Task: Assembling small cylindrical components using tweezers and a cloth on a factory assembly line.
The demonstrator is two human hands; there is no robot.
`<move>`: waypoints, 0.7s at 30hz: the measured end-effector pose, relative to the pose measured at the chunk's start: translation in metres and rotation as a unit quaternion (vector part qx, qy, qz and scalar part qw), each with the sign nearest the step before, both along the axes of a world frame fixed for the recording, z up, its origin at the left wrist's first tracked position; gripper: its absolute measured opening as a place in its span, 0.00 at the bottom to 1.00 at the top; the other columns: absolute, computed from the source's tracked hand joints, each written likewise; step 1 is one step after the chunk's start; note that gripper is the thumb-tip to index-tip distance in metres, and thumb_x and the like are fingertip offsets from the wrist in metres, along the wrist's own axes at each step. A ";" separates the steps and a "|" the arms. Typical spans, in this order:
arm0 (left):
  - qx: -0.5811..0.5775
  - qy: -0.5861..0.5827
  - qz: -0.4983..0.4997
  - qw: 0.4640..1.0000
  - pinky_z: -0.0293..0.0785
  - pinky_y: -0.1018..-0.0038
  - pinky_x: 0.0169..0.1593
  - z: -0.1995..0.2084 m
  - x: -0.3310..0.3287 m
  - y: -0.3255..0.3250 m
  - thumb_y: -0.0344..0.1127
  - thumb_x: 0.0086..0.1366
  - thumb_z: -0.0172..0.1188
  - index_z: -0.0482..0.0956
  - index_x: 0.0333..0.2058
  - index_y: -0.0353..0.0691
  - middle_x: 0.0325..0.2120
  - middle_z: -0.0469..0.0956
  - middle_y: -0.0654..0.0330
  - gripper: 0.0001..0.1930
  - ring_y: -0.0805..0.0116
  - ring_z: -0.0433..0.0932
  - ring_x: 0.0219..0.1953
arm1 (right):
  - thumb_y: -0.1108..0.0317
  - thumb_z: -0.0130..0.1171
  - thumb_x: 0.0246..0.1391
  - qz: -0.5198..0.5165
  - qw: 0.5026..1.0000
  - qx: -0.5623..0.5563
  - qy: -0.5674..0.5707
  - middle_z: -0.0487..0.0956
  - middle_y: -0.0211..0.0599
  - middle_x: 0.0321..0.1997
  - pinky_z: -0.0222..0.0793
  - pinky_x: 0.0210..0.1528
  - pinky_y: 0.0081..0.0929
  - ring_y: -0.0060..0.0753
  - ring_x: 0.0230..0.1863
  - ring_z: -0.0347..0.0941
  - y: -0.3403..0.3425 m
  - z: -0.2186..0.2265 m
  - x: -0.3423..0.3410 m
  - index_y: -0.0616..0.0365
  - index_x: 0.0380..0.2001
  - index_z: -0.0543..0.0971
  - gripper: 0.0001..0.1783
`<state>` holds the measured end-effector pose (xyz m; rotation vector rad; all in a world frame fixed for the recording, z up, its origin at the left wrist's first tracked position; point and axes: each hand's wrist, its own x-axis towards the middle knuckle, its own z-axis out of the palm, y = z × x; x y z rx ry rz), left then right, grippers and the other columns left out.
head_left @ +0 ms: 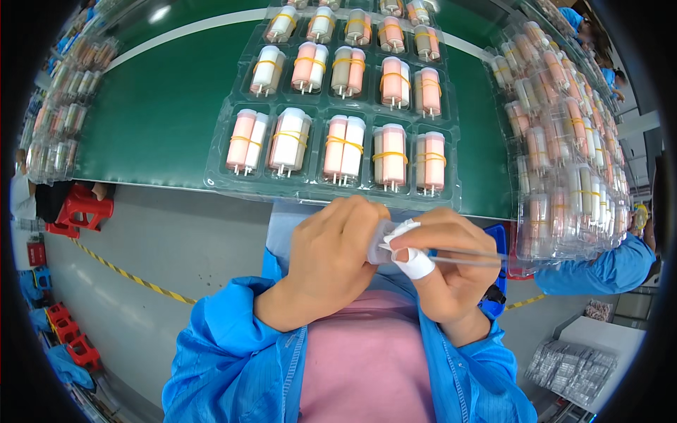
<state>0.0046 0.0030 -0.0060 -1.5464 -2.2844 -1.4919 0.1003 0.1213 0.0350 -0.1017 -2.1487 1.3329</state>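
Note:
My left hand is closed round a pale translucent tube, its far end toward the right hand. My right hand pinches at the tube's narrow tip, with white tape wrapped on the thumb and on a fingertip. A thin, pale, see-through rod passes under the right fingers and sticks out to the right. Both hands are in front of my chest, just off the table's near edge. Before them lies a clear plastic tray holding paired pink, white and grey tubes bound with yellow rubber bands.
The tray rests on a green table. High stacks of filled trays stand on the right, more at the far left. A co-worker's blue sleeve is at right. Red stools stand on the grey floor at left.

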 end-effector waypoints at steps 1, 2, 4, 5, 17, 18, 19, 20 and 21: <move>-0.001 0.035 0.012 0.999 0.68 0.66 0.27 -0.003 -0.001 0.001 0.25 0.42 0.64 0.70 0.33 0.39 0.25 0.71 0.58 0.17 0.56 0.73 0.27 | 0.79 0.62 0.42 0.017 1.000 -0.004 -0.003 0.79 0.40 0.28 0.70 0.28 0.24 0.34 0.26 0.75 0.002 0.000 -0.002 0.61 0.28 0.80 0.06; -0.003 0.070 0.023 0.997 0.68 0.67 0.27 -0.005 -0.002 0.001 0.26 0.42 0.64 0.70 0.33 0.39 0.25 0.71 0.58 0.17 0.57 0.73 0.27 | 0.79 0.61 0.43 0.034 0.999 -0.009 -0.006 0.79 0.41 0.28 0.70 0.28 0.23 0.33 0.26 0.75 0.007 0.000 -0.005 0.62 0.29 0.80 0.06; 0.008 0.054 0.022 0.998 0.68 0.67 0.27 -0.006 -0.002 0.002 0.26 0.43 0.64 0.71 0.32 0.38 0.25 0.71 0.58 0.16 0.57 0.73 0.27 | 0.79 0.60 0.45 0.054 0.997 -0.051 0.015 0.78 0.42 0.29 0.69 0.27 0.23 0.31 0.26 0.75 0.010 -0.002 -0.007 0.65 0.30 0.79 0.06; 0.014 0.047 0.022 0.999 0.68 0.67 0.26 -0.005 -0.002 0.003 0.27 0.43 0.64 0.71 0.32 0.38 0.25 0.71 0.58 0.15 0.57 0.73 0.27 | 0.79 0.59 0.46 0.057 0.994 -0.088 0.040 0.78 0.42 0.30 0.69 0.27 0.23 0.30 0.26 0.74 0.009 -0.006 -0.008 0.66 0.31 0.79 0.06; 0.054 -0.090 -0.013 0.994 0.68 0.65 0.27 -0.004 0.002 0.003 0.26 0.45 0.67 0.71 0.31 0.37 0.24 0.71 0.57 0.15 0.55 0.73 0.26 | 0.80 0.56 0.51 -0.002 0.952 -0.304 0.039 0.76 0.47 0.39 0.79 0.36 0.23 0.36 0.38 0.79 0.012 -0.016 0.010 0.70 0.41 0.74 0.12; 0.056 -0.096 -0.016 0.994 0.68 0.65 0.27 -0.004 0.002 0.003 0.25 0.45 0.67 0.71 0.31 0.37 0.24 0.71 0.57 0.15 0.55 0.73 0.26 | 0.79 0.56 0.51 0.013 0.950 -0.309 0.037 0.76 0.48 0.40 0.79 0.37 0.24 0.37 0.38 0.79 0.011 -0.016 0.011 0.71 0.41 0.74 0.12; 0.057 -0.101 -0.018 0.993 0.68 0.65 0.27 -0.005 0.002 0.002 0.25 0.44 0.67 0.71 0.31 0.37 0.24 0.71 0.57 0.15 0.55 0.73 0.25 | 0.79 0.57 0.51 0.029 0.948 -0.314 0.034 0.76 0.49 0.40 0.79 0.38 0.25 0.38 0.38 0.79 0.010 -0.014 0.013 0.71 0.41 0.74 0.12; 0.060 -0.107 -0.022 0.992 0.68 0.65 0.27 -0.005 0.002 0.002 0.25 0.44 0.67 0.71 0.31 0.37 0.24 0.71 0.57 0.15 0.55 0.72 0.25 | 0.79 0.57 0.51 0.043 0.946 -0.318 0.031 0.76 0.50 0.41 0.79 0.39 0.25 0.38 0.39 0.79 0.009 -0.012 0.015 0.71 0.40 0.75 0.12; 0.061 -0.110 -0.024 0.992 0.68 0.65 0.27 -0.005 0.002 0.002 0.25 0.44 0.66 0.71 0.31 0.37 0.24 0.71 0.56 0.15 0.55 0.72 0.25 | 0.78 0.62 0.47 0.004 0.955 -0.295 0.023 0.77 0.48 0.39 0.77 0.37 0.25 0.35 0.37 0.79 0.004 -0.010 0.015 0.70 0.36 0.78 0.11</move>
